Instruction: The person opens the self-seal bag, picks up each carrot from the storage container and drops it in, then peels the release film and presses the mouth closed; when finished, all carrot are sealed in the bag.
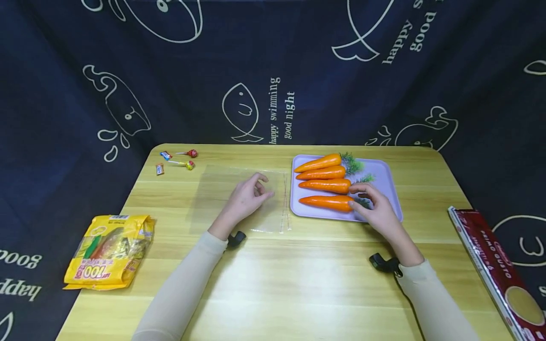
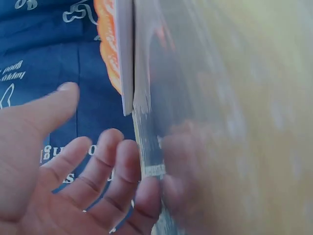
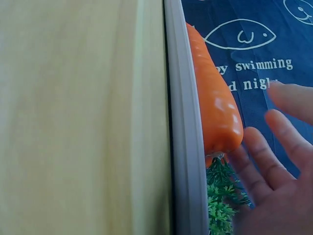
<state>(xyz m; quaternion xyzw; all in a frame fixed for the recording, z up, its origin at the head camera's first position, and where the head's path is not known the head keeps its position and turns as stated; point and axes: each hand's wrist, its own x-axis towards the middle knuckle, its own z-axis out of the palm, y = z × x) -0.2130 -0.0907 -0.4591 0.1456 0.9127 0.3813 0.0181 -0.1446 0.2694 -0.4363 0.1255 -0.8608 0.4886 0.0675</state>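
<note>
Several orange carrots with leafy green tops lie on a light purple tray (image 1: 386,173). The front carrot (image 1: 326,202) sits a little apart from the three behind it, such as the rear carrot (image 1: 320,163). My right hand (image 1: 375,210) is over the tray at the leafy end of the front carrot, thumb and fingers spread around that end. In the right wrist view the fingers (image 3: 274,156) are loosely bent beside the thick end of a carrot (image 3: 215,107). My left hand (image 1: 247,199), relaxed and holding nothing, is over a clear plastic bag (image 1: 213,189) flat on the table.
Two lollipops, one a red lollipop (image 1: 192,153), and two small wrapped candies, one a brown candy (image 1: 159,169), lie at the back left. A yellow candy bag (image 1: 113,251) rests on the left edge, a red spaghetti package (image 1: 490,255) on the right. A dark printed cloth (image 1: 192,109) hangs behind.
</note>
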